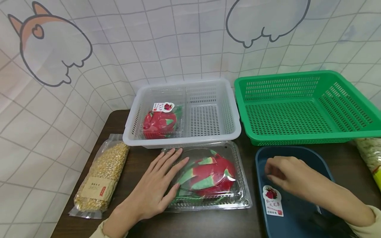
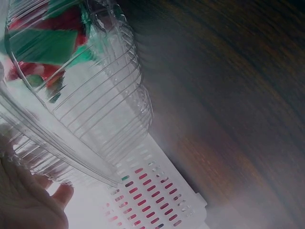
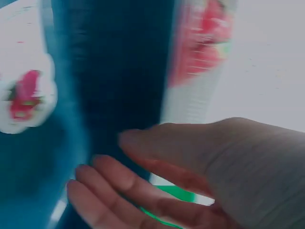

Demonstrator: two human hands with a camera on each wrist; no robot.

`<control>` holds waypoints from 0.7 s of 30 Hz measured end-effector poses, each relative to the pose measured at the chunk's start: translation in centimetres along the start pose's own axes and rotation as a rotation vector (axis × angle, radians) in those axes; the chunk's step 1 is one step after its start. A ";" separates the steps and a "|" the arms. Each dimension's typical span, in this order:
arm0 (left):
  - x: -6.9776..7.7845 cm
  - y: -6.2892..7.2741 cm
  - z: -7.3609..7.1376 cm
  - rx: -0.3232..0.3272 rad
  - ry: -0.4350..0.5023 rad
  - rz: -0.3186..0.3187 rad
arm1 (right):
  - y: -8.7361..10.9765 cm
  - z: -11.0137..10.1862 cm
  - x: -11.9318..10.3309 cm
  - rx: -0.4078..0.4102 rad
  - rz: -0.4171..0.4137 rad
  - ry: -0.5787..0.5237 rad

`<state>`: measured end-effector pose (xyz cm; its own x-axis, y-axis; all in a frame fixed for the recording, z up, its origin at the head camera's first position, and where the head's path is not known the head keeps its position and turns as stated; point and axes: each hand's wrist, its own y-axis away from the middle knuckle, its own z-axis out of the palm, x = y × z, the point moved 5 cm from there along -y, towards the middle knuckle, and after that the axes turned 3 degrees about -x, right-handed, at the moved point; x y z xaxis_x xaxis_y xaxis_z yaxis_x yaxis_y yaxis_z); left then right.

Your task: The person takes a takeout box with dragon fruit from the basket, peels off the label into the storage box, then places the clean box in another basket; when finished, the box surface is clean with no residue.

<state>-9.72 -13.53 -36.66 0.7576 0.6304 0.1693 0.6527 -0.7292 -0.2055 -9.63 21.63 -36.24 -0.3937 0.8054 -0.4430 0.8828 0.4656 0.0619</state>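
Observation:
My left hand (image 1: 157, 185) lies with straight, spread fingers on the left side of a clear plastic clamshell box (image 1: 242, 196), which has a red and green dragon fruit (image 1: 212, 173) inside. The left wrist view shows the box's ribbed side (image 2: 105, 105) close to the fingers (image 2: 62, 195). Over a dark blue tray (image 1: 293, 219) hangs my right hand (image 1: 293, 178), its fingers loosely bent and holding nothing. A white dragon fruit sticker (image 1: 273, 201) is in the tray, just below that hand. The thumb and fingers (image 3: 109, 179) stand apart in the right wrist view.
Behind the box, a white basket (image 1: 181, 142) holds another boxed dragon fruit (image 1: 160, 124) bearing a sticker. A green basket (image 1: 297, 135) stands at the back right. On the left lies a bag of corn kernels (image 1: 104, 172); another bag (image 1: 369, 153) is cut off at the right edge.

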 end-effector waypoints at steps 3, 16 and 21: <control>-0.1 0.0 -0.1 -0.004 -0.004 -0.004 | -0.1 -1.5 -1.5 0.115 -0.035 -0.006; -0.1 0.0 -0.1 -0.002 0.009 -0.004 | -3.0 -1.0 -6.6 0.020 0.026 -0.217; 0.0 0.0 0.0 0.002 0.005 -0.002 | -4.1 -0.4 -7.2 0.007 0.052 -0.215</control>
<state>-9.72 -13.56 -36.70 0.7565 0.6303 0.1746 0.6540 -0.7277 -0.2066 -10.56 14.10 -32.95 -0.2848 0.7312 -0.6198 0.9025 0.4225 0.0837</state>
